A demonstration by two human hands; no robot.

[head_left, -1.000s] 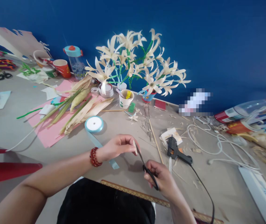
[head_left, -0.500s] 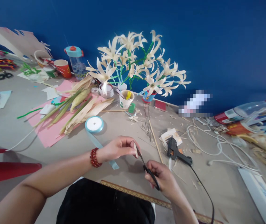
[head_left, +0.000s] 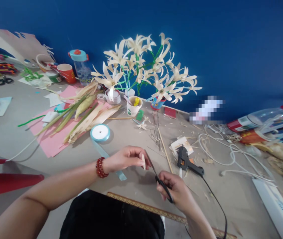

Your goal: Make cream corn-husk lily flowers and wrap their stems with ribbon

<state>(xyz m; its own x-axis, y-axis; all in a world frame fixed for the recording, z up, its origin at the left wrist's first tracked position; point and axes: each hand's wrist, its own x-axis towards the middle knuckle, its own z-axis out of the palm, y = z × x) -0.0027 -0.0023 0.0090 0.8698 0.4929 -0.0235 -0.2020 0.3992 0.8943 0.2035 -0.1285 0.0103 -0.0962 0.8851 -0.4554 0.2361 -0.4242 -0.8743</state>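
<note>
I see grey table [head_left: 231, 196], blue wall [head_left: 231, 39] | glue gun [head_left: 188, 163], ribbon spool [head_left: 100, 132] near | left hand [head_left: 125, 158] pinches petal [head_left: 143, 162]; right hand [head_left: 178, 192] grips scissors [head_left: 161, 181]

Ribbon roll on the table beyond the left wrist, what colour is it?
Light blue ribbon roll with a white centre, clearest in the head view.
</note>
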